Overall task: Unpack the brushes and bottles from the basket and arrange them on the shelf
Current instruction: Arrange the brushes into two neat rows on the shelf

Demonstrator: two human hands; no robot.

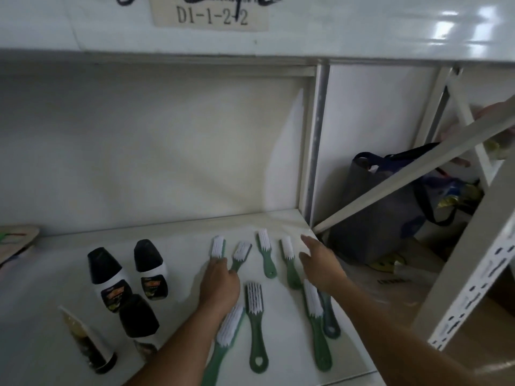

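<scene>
On the white shelf, three bottles with black caps and white bodies at the left, two upright in the back row and one in front of them, close together. Just left of these, near the front edge, one slim tube with a black end, lying tilted. To the right of the bottles, green brushes with white bristles, laid flat in two loose rows with handles toward the front: four in the back row, and nearer the front one long brush under the left forearm, one in the middle, and two lying together at the right, one partly over the other. Left hand palm down on the shelf, fingers closed around the handles of the two leftmost back brushes, bristle heads sticking out beyond the fingertips. Right hand open, fingers stretched and spread, holding nothing, above the right end of the shelf just beside the fourth back brush; touching the shelf or not, cannot tell. On the edge of the upper shelf, a paper label reading D1-1-2-2. Behind the right post, in the next bay, a grey bag with dark straps, partly hidden by a diagonal white brace. No clear view of the basket.
</scene>
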